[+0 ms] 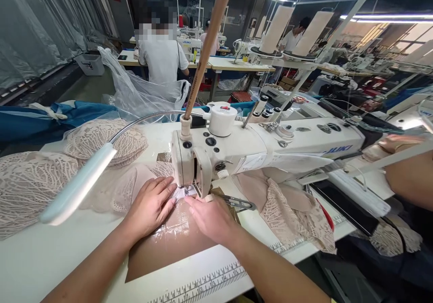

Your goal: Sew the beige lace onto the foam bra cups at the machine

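Observation:
My left hand [150,208] lies flat with fingers stretched, left of the needle. It rests against a beige lace bra cup [130,183] and the taped brown sheet [158,253] on the machine bed. My right hand [211,217] is closed, its index fingertip close to the presser foot [186,190]; what its fingers hold, if anything, is hidden. A slotted metal tool [241,202] sticks out beside the right hand; whether the hand grips it cannot be seen. Both hands work under the head of a white sewing machine [189,149].
More lace cups [34,181] are piled at left under a lamp [81,181] on a bendable neck. Lace pieces [287,208] and a black phone [341,208] lie at right. A ruler strip [209,280] marks the front edge. A person [160,59] sits ahead; another's arm [411,176] is at right.

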Demonstrator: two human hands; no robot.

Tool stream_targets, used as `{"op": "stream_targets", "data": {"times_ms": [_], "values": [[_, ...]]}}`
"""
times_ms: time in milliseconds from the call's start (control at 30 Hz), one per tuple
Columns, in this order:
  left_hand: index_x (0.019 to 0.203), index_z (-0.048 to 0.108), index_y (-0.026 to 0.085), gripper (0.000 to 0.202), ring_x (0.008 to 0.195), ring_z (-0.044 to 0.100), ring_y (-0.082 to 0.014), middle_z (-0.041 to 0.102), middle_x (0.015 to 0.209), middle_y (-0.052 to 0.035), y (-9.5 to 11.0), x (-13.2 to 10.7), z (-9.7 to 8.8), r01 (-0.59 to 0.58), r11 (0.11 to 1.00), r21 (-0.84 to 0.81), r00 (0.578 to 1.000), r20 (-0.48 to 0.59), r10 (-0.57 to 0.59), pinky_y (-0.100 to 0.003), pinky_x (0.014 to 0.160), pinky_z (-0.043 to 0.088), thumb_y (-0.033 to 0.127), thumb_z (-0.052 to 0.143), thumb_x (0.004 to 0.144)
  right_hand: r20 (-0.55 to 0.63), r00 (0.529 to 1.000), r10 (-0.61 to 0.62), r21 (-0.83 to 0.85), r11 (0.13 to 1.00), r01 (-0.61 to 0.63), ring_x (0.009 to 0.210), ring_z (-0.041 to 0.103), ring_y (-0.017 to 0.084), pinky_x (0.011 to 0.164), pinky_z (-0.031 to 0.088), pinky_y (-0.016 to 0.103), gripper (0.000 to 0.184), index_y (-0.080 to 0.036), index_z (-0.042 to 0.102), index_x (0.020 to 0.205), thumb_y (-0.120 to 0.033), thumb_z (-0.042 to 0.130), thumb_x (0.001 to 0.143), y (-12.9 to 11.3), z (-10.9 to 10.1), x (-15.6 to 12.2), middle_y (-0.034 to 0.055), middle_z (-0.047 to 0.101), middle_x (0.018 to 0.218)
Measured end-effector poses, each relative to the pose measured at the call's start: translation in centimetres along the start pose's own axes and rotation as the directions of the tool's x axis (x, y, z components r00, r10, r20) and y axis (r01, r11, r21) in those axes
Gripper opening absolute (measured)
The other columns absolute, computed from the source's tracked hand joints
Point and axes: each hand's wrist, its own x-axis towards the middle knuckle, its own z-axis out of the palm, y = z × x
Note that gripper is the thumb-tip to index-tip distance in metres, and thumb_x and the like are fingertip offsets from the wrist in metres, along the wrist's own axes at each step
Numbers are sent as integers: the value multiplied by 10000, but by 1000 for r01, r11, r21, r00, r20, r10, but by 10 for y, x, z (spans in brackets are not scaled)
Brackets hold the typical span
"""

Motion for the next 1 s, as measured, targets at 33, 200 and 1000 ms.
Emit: {"op": "stream_targets", "data": {"times_ms": [33, 200, 1000], "values": [[1104, 648, 173, 294, 1071, 546, -291, 638, 1144, -141, 0, -1, 0, 9, 1000, -22, 1000, -5, -9, -457, 926, 439, 314, 463, 925, 0, 1000, -5, 18, 1000, 5, 874, 598, 196, 741, 429, 281, 336, -238, 593, 1220, -217, 449, 916, 1, -3, -1, 49, 681, 978], [1130, 646, 156, 318, 1099, 556, -294, 622, 1208, -159, -3, -2, 0, 103, 986, -131, 993, -52, -110, -485, 947, 439, 314, 462, 923, 43, 996, 73, -42, 997, -72, 818, 610, 198, 684, 417, 282, 291, -211, 616, 1151, -175, 457, 910, 8, -25, -17, 55, 668, 922], [1302, 525, 143, 690, 1113, 571, -318, 633, 1191, -146, 12, -8, -38, 528, 506, -682, 849, 418, -323, -430, 950, 462, 410, 740, 704, 85, 973, 216, -198, 960, -196, 749, 652, 207, 644, 460, 287, 282, -104, 611, 1110, -102, 378, 952, 37, -42, -50, 99, 690, 861]]}}
